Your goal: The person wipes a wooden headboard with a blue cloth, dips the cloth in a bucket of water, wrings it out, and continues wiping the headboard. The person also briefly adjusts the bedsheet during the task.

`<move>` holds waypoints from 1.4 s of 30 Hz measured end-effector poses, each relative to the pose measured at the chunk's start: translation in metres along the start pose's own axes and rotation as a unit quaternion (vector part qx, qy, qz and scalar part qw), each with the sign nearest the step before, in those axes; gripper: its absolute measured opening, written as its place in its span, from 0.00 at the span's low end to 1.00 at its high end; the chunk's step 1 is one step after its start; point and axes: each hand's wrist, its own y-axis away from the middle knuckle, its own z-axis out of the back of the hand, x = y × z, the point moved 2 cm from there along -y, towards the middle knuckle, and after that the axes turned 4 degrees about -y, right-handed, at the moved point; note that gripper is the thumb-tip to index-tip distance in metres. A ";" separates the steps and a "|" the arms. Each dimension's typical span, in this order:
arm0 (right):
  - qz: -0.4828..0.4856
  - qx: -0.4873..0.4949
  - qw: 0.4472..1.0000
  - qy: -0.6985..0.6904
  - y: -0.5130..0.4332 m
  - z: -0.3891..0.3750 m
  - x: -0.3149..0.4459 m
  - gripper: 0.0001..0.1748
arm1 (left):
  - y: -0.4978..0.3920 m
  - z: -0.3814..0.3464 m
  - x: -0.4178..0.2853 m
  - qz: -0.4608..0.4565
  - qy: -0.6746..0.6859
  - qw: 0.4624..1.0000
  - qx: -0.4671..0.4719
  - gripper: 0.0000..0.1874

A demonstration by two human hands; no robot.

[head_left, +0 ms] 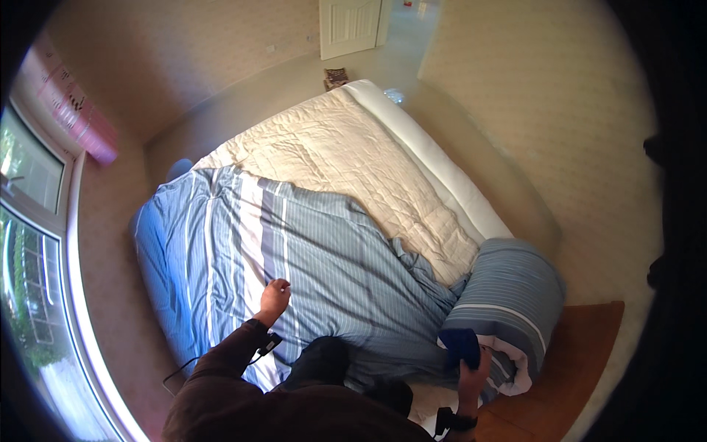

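Note:
My left hand (274, 298) hovers over or rests on a blue-grey striped sheet (342, 259), near its broad white band. Its fingers are curled in, and no held thing can be made out. At the lower right, my right hand (476, 371) grips a dark blue cloth (462, 347). That cloth is against the front end of a rolled or folded striped quilt (505, 287), whose pale inner side shows at the end. The sheet lies rumpled over the near and left part of the bed. Beyond it, a cream quilted pad (331, 138) is exposed.
The white mattress side (436, 160) runs along the right. A brown wooden panel (585, 342) stands beside the rolled quilt. Left are a window (33, 265) and a pink hanging (83, 121). A white door (351, 27) and a small patterned item (335, 78) are beyond the bed.

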 end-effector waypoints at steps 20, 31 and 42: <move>0.015 0.064 0.985 -0.162 -0.026 0.005 -0.057 0.23 | 0.087 -0.008 -0.082 0.037 -0.014 0.999 0.023 0.07; 0.016 0.057 0.991 -0.118 -0.056 0.009 -0.067 0.23 | 0.065 0.000 -0.148 -0.032 0.065 0.996 0.041 0.08; 0.025 0.071 0.995 -0.063 -0.065 -0.089 0.027 0.25 | 0.016 0.041 0.036 0.070 -0.007 0.995 0.068 0.10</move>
